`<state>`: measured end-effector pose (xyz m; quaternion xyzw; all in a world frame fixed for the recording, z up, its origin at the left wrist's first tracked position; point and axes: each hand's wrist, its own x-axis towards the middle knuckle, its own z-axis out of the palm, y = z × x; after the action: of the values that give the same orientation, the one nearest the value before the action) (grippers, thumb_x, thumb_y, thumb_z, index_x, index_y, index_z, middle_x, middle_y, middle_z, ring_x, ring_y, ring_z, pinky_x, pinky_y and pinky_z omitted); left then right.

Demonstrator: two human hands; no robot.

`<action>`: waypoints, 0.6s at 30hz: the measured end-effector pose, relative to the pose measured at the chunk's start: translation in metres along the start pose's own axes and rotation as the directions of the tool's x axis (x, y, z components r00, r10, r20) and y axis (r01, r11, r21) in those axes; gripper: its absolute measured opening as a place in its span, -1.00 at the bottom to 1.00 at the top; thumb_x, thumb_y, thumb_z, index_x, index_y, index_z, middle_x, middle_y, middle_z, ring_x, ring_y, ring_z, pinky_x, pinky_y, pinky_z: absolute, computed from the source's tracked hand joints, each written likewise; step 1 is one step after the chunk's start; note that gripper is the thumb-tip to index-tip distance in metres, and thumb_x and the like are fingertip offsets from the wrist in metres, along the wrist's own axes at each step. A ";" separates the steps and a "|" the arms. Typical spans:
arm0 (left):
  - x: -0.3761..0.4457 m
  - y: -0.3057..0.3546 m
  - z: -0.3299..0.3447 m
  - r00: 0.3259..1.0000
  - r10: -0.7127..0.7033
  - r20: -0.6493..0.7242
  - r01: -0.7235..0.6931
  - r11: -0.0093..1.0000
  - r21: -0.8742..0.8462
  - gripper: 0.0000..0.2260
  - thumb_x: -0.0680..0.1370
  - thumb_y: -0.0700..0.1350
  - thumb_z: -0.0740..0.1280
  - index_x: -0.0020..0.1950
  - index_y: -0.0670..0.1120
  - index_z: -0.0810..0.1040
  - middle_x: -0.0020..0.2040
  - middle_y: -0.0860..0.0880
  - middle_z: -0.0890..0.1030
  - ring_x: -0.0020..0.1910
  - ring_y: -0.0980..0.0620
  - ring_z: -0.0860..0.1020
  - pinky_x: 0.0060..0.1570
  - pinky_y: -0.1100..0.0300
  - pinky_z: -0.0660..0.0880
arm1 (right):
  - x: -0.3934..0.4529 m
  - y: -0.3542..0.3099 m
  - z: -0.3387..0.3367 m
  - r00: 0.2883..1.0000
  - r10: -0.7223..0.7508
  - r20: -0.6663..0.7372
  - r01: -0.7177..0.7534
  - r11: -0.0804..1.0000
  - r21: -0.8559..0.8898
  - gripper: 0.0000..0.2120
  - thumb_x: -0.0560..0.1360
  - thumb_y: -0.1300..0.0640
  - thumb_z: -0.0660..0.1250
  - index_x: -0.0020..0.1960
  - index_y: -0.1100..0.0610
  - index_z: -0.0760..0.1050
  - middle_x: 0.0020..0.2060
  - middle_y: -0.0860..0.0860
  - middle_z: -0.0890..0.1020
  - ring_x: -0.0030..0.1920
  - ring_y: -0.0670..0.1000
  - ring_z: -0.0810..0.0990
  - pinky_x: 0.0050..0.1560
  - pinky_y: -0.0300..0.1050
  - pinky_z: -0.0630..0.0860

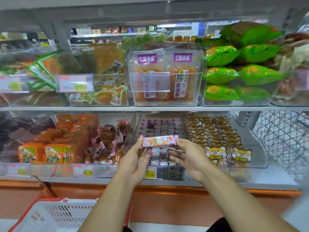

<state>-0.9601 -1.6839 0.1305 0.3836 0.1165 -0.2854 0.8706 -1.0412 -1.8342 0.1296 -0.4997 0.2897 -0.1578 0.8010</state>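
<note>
Between shelf edge (167, 108) and bin rim (173, 166), pink packet (159, 141)

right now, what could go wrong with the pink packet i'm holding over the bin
The pink packet is pinched only at its ends by the left hand and right hand; a loose grip could drop it into the clear bin below.
The shopping basket sits low and left, so a toss may miss.
</note>
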 end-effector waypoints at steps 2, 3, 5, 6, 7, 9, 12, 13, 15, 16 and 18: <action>0.000 -0.001 0.000 1.000 -0.002 0.026 0.002 1.000 -0.018 -0.62 0.44 -0.11 0.51 0.19 -0.23 0.61 0.12 -0.19 0.65 0.06 -0.05 0.65 -0.12 0.19 0.63 | 0.001 -0.002 -0.001 1.000 -0.016 0.003 0.016 1.000 -0.016 -0.85 0.65 0.18 0.30 0.18 0.16 0.56 -0.05 0.06 0.74 -0.12 0.06 0.76 -0.27 -0.15 0.63; 0.000 -0.001 0.000 0.999 0.004 0.038 -0.003 1.000 -0.027 -0.63 0.43 -0.12 0.50 0.19 -0.23 0.61 0.11 -0.19 0.66 0.06 -0.05 0.66 -0.13 0.18 0.64 | 0.001 -0.002 -0.002 1.000 -0.024 0.006 0.024 0.999 -0.029 -0.87 0.65 0.18 0.30 0.17 0.16 0.56 -0.13 0.01 0.76 -0.13 0.05 0.76 -0.28 -0.14 0.64; 0.001 -0.001 -0.002 0.998 0.028 0.052 -0.027 0.999 -0.018 -0.70 0.49 -0.16 0.45 0.19 -0.23 0.61 0.08 -0.19 0.68 0.04 -0.05 0.67 -0.17 0.18 0.65 | 0.003 -0.003 -0.004 0.999 -0.031 0.010 0.031 0.999 -0.042 -0.88 0.65 0.20 0.28 0.14 0.15 0.56 -0.20 -0.02 0.76 -0.15 0.04 0.76 -0.29 -0.14 0.64; 0.002 -0.001 -0.003 0.998 0.043 0.053 -0.043 0.999 0.003 -0.76 0.53 -0.19 0.42 0.18 -0.23 0.61 0.06 -0.19 0.69 0.03 -0.05 0.68 -0.16 0.18 0.66 | 0.004 -0.003 -0.005 0.999 -0.032 0.007 0.033 0.998 -0.044 -0.88 0.66 0.20 0.27 0.14 0.15 0.56 -0.16 0.01 0.76 -0.15 0.04 0.76 -0.30 -0.15 0.64; 0.003 -0.002 -0.004 0.997 0.059 0.053 -0.061 0.998 0.029 -0.80 0.57 -0.20 0.40 0.17 -0.22 0.60 0.05 -0.18 0.69 0.03 -0.04 0.69 -0.14 0.17 0.66 | 0.006 -0.003 -0.006 0.999 -0.036 -0.006 0.036 0.998 -0.049 -0.88 0.66 0.21 0.26 0.15 0.16 0.55 -0.09 0.07 0.75 -0.15 0.05 0.76 -0.29 -0.15 0.63; 0.005 -0.003 -0.004 0.994 0.099 0.043 -0.102 0.991 0.090 -0.83 0.60 -0.21 0.37 0.17 -0.22 0.60 0.04 -0.16 0.70 0.04 -0.03 0.69 -0.08 0.15 0.64 | 0.010 -0.003 -0.008 0.997 -0.056 -0.053 0.053 0.997 -0.065 -0.89 0.66 0.22 0.25 0.13 0.18 0.54 0.06 0.17 0.69 -0.13 0.08 0.74 -0.23 -0.12 0.65; 0.010 -0.003 -0.005 0.986 0.165 0.034 -0.169 0.973 0.157 -0.84 0.61 -0.21 0.36 0.16 -0.23 0.59 0.06 -0.18 0.71 0.02 -0.02 0.71 -0.04 0.16 0.62 | 0.013 0.001 -0.007 0.992 -0.105 -0.073 0.098 0.991 -0.092 -0.91 0.66 0.25 0.23 0.07 0.18 0.52 0.16 0.18 0.63 -0.15 0.08 0.75 0.05 0.01 0.67; 0.011 -0.003 -0.006 0.982 0.184 0.038 -0.188 0.968 0.165 -0.85 0.61 -0.21 0.35 0.14 -0.24 0.59 0.05 -0.19 0.71 0.00 -0.01 0.71 -0.04 0.16 0.63 | 0.012 0.001 -0.006 0.992 -0.112 -0.066 0.105 0.990 -0.096 -0.91 0.66 0.25 0.23 0.06 0.17 0.52 0.18 0.16 0.61 -0.13 0.10 0.75 0.12 0.05 0.66; 0.013 -0.002 -0.008 0.978 0.203 0.041 -0.207 0.964 0.168 -0.85 0.61 -0.20 0.35 0.13 -0.25 0.60 0.05 -0.20 0.71 -0.04 0.00 0.72 -0.04 0.17 0.63 | 0.011 0.001 -0.004 0.991 -0.128 -0.029 0.125 0.988 -0.092 -0.93 0.66 0.23 0.26 0.09 0.14 0.52 0.17 0.15 0.63 -0.05 0.14 0.75 0.11 0.06 0.66; 0.013 -0.002 -0.009 0.978 0.206 0.035 -0.209 0.963 0.169 -0.85 0.61 -0.20 0.35 0.13 -0.24 0.60 0.05 -0.20 0.72 -0.05 0.00 0.72 -0.05 0.17 0.64 | 0.010 0.000 -0.004 0.990 -0.143 0.011 0.144 0.986 -0.088 -0.91 0.64 0.20 0.30 0.14 0.11 0.51 0.16 0.13 0.65 0.00 0.15 0.74 0.08 0.04 0.67; 0.013 -0.001 -0.009 0.978 0.207 0.020 -0.207 0.966 0.157 -0.85 0.62 -0.19 0.35 0.13 -0.23 0.61 0.04 -0.19 0.72 -0.09 0.02 0.73 -0.11 0.20 0.64 | 0.008 -0.003 -0.007 0.968 -0.203 0.145 0.221 0.968 -0.120 -0.69 0.58 0.12 0.42 0.30 0.03 0.48 0.19 0.01 0.65 0.08 0.06 0.71 0.04 -0.01 0.67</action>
<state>-0.9498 -1.6830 0.1182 0.4610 0.0514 -0.2018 0.8626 -1.0388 -1.8449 0.1271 -0.5902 0.1910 -0.1892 0.7612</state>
